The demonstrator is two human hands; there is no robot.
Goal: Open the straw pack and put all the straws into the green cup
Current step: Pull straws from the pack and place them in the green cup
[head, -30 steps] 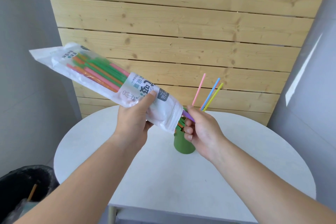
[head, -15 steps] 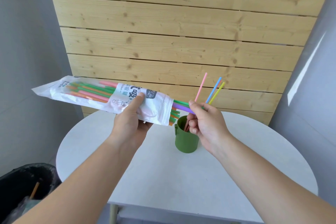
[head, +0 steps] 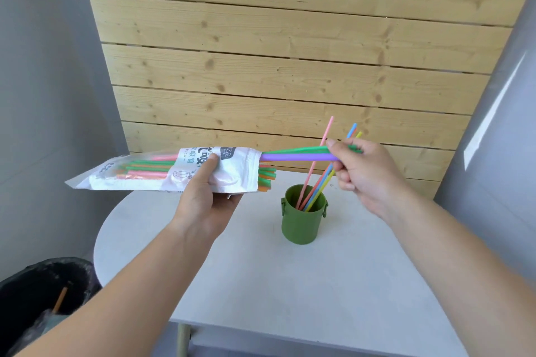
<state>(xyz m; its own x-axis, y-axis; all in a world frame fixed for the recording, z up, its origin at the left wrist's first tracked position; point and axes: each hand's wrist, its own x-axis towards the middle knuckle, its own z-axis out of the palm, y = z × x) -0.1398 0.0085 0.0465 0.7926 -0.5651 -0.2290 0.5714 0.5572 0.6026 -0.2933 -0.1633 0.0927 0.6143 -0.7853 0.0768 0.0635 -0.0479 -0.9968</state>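
Presently the left hand (head: 203, 197) grips the white-and-clear plastic straw pack (head: 174, 174) at its printed middle, holding it nearly level above the round white table (head: 290, 284), mouth facing right. The right hand (head: 365, 174) pinches a thick purple straw (head: 295, 157) and a green straw (head: 295, 150), both half out along that axis. The squat green plastic cup (head: 303, 223) stands below, nearer the right hand, so they must tip upright.

Centre frame: cup (head: 301, 226) on table (head: 319, 284), standing straws (head: 309, 178) in it | left of cup, above table: straw pack (head: 145, 174) in my left hand (head: 203, 200), mouth toward centre | right, above cup: my right hand (head: 362, 174) pinching two straws (head: 295, 157) half out of that mouth | lower left: bin (head: 43, 293) beside table | behind: plank wall (head: 290, 66)
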